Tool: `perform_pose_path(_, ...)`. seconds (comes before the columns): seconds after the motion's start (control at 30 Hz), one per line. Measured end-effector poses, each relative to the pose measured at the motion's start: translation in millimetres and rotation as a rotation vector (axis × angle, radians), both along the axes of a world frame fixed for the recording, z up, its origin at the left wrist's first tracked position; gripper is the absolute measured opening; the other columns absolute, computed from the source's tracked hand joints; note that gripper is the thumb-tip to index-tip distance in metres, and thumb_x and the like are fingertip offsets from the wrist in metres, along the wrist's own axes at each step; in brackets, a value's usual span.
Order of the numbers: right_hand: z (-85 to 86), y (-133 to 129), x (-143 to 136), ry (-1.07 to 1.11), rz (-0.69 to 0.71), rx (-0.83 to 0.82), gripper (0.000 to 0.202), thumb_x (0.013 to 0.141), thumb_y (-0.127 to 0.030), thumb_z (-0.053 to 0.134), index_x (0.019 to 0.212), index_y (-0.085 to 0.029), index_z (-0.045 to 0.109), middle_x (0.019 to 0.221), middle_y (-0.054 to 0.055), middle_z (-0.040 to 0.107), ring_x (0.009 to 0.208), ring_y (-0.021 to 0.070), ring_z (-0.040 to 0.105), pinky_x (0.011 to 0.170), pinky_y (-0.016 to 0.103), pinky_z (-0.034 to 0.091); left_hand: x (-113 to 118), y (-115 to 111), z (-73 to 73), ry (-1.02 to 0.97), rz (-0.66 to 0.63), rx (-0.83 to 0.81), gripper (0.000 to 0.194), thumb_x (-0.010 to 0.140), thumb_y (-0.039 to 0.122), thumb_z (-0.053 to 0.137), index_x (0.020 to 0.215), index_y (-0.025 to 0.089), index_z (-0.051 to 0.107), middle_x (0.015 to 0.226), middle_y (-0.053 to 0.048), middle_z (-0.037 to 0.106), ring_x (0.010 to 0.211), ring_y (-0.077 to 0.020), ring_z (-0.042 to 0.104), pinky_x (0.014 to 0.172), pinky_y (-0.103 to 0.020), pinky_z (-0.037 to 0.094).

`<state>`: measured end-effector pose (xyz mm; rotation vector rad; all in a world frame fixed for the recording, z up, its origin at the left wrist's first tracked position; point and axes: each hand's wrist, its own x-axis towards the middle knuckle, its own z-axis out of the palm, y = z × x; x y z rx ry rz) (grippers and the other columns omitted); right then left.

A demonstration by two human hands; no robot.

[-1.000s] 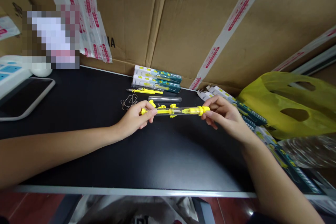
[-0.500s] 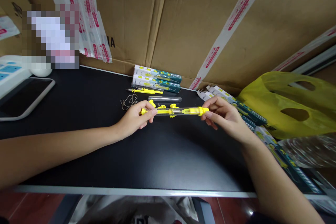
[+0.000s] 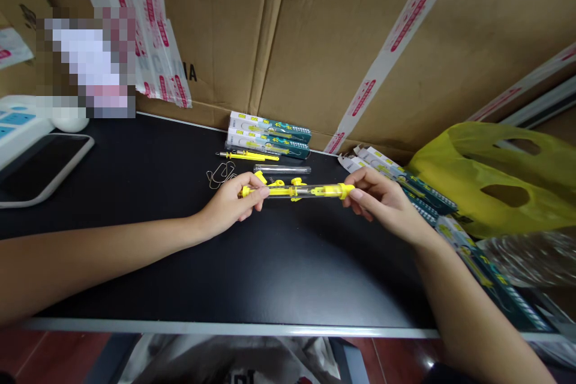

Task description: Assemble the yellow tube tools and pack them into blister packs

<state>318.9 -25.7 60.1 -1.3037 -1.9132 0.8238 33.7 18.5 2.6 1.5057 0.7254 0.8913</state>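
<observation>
A clear tube with yellow parts inside (image 3: pixel 306 191) lies level between my hands above the black table. My left hand (image 3: pixel 238 199) pinches its left end, and my right hand (image 3: pixel 375 198) has its fingers closed on the yellow cap (image 3: pixel 346 191) at the right end. Behind the tube are small yellow pieces (image 3: pixel 297 182), partly hidden by it. Farther back lie another clear tube (image 3: pixel 282 170) and yellow rods with dark tips (image 3: pixel 252 156). Bent metal hooks (image 3: pixel 220 174) rest left of these, near my left hand.
Printed boxes (image 3: pixel 270 135) stand at the back edge; more boxes (image 3: pixel 405 183) and a yellow plastic bag (image 3: pixel 486 180) are on the right. At left are a phone (image 3: pixel 42 171) and a power strip (image 3: pixel 22 123). Cardboard (image 3: pixel 225 30) rises behind the table (image 3: pixel 225 294).
My right hand has shifted very slightly at the yellow cap, its fingers still on it. My left hand keeps its hold, and the objects on the table have not moved.
</observation>
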Motion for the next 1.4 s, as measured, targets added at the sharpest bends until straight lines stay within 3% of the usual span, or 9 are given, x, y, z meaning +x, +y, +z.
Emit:
perform_pose_path(0.33,-5.8,3.0,3.2,-0.051,0.023,0.011,0.030,0.095,-0.045,0.041,0.082,-0.020,0.052,0.068,0.000,0.057,0.050,0.0076,0.044,0.041,0.019,0.033,0.4,0.0,0.0,0.007,0.001,0.003,0.019,0.088,0.034,0.054,0.084,0.016,0.049,0.065,0.005,0.052,0.041,-0.0008,0.039,0.039,-0.014,0.028)
perform_pose_path(0.57,-4.4,2.0,1.7,0.014,0.027,-0.045,0.024,0.092,-0.045,0.047,0.088,-0.022,0.049,0.069,-0.001,0.059,0.050,0.0085,0.045,0.039,0.019,0.031,0.9,0.8,0.0,0.006,0.002,-0.003,0.019,0.088,0.033,0.054,0.083,0.016,0.049,0.065,0.005,0.053,0.041,-0.0005,0.039,0.039,-0.013,0.028)
perform_pose_path(0.7,-6.2,2.3,-1.2,-0.049,0.012,-0.045,0.035,0.095,-0.048,0.039,0.077,-0.019,0.050,0.066,0.000,0.057,0.049,0.0077,0.043,0.041,0.020,0.031,1.0,0.9,-0.3,0.010,0.004,-0.002,0.020,0.088,0.034,0.054,0.082,0.016,0.049,0.065,0.005,0.053,0.041,-0.0006,0.038,0.039,-0.013,0.028)
perform_pose_path(0.8,-6.1,2.0,-2.0,-0.040,-0.001,-0.052,0.036,0.095,-0.050,0.036,0.080,-0.020,0.050,0.068,0.001,0.058,0.050,0.0083,0.044,0.040,0.020,0.031,0.9,0.5,-0.3,0.006,0.004,-0.007,0.019,0.088,0.033,0.054,0.082,0.016,0.049,0.065,0.005,0.053,0.041,-0.0006,0.038,0.039,-0.013,0.029)
perform_pose_path(1.07,-2.0,0.0,-2.1,0.042,0.042,-0.058,0.020,0.092,-0.041,0.050,0.090,-0.021,0.048,0.071,-0.001,0.058,0.051,0.0073,0.045,0.040,0.018,0.032,0.6,0.5,-0.1,0.001,0.006,0.001,0.019,0.087,0.034,0.055,0.082,0.016,0.049,0.065,0.005,0.052,0.041,-0.0004,0.038,0.039,-0.013,0.028)
perform_pose_path(1.4,-1.3,-0.8,-3.1,0.065,0.040,-0.077,0.022,0.087,-0.039,0.058,0.095,-0.022,0.046,0.073,0.000,0.060,0.051,0.0084,0.048,0.037,0.017,0.033,0.0,0.0,0.2,0.010,0.006,-0.004,0.022,0.088,0.036,0.054,0.080,0.017,0.048,0.066,0.005,0.052,0.042,-0.0011,0.038,0.039,-0.014,0.029)
